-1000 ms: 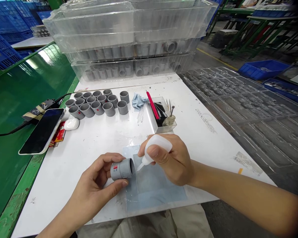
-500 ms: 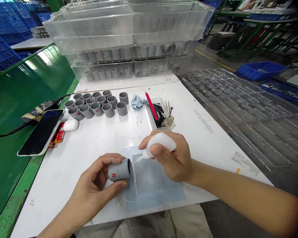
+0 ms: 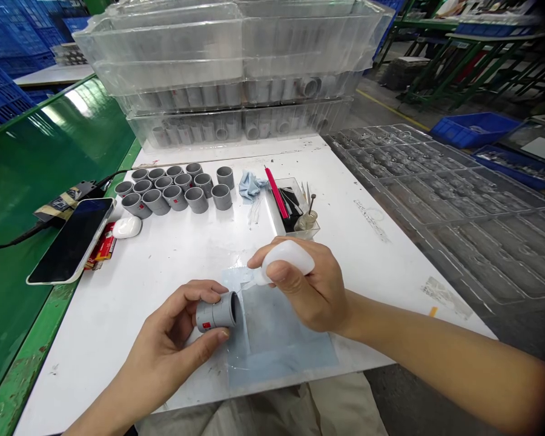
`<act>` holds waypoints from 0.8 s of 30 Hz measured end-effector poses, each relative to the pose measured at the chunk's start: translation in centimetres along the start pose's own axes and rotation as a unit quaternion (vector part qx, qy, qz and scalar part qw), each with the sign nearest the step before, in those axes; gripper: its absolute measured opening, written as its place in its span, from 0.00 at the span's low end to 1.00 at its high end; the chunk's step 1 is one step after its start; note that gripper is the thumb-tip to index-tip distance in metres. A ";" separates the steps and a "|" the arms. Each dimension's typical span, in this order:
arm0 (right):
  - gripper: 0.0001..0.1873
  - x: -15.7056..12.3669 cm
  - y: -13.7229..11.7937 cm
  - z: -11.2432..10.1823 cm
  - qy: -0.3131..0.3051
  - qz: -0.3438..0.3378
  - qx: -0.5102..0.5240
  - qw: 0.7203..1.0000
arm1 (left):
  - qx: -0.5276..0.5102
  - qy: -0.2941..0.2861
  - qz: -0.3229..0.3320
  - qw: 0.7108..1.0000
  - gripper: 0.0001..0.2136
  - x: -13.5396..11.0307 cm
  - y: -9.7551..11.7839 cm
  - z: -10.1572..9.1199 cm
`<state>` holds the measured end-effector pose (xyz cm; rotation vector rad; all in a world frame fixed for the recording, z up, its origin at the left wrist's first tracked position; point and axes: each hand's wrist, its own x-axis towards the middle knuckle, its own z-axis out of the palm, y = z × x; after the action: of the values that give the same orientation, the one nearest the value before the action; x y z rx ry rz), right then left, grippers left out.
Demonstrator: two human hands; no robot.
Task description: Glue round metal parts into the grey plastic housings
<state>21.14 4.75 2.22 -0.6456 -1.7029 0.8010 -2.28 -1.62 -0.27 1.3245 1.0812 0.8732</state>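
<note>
My left hand (image 3: 172, 345) holds a short grey plastic pipe fitting (image 3: 217, 313) with a small red label, lying sideways with its open end facing right. My right hand (image 3: 311, 290) grips a white squeeze bottle (image 3: 285, 257), its thin nozzle pointing left and down at the top rim of the fitting's open end. Both hands hover over a bluish transparent sheet (image 3: 277, 339) lying on the white table (image 3: 186, 248).
Several grey fittings (image 3: 177, 189) stand in rows at the back left. A clear box of tools (image 3: 293, 209) and a blue cloth (image 3: 249, 183) lie behind my hands. A phone (image 3: 72, 239) and white mouse (image 3: 127, 227) sit left. Stacked clear trays (image 3: 236, 66) stand behind; empty trays (image 3: 458, 200) lie right.
The left hand turned the fitting, so the red label rolled downward. The bottle's nozzle rose from inside the opening to its upper rim.
</note>
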 end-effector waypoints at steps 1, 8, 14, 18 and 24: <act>0.22 0.0 0.0 0.0 -0.001 0.009 -0.006 1.000 | -0.002 0.001 0.000 1.000 0.11 0.0 0.0 0.0; 0.26 -0.2 0.0 -0.1 -0.016 0.060 -0.042 0.997 | -0.003 0.008 0.003 1.000 0.12 -0.1 0.1 0.0; 0.26 -0.1 0.0 -0.1 -0.032 0.062 -0.032 0.997 | 0.001 0.006 -0.002 1.000 0.11 0.0 0.2 0.0; 0.26 -0.1 -0.2 -0.1 -0.042 0.069 -0.027 0.996 | -0.005 0.008 -0.002 1.000 0.11 0.0 0.2 0.0; 0.26 -0.1 -0.2 -0.1 -0.064 0.084 -0.006 0.994 | -0.009 0.018 -0.010 1.000 0.13 -0.2 0.1 0.0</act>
<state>21.23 4.51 2.32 -0.7676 -1.7861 0.9700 -2.27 -1.79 -0.14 1.2846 1.1100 0.8923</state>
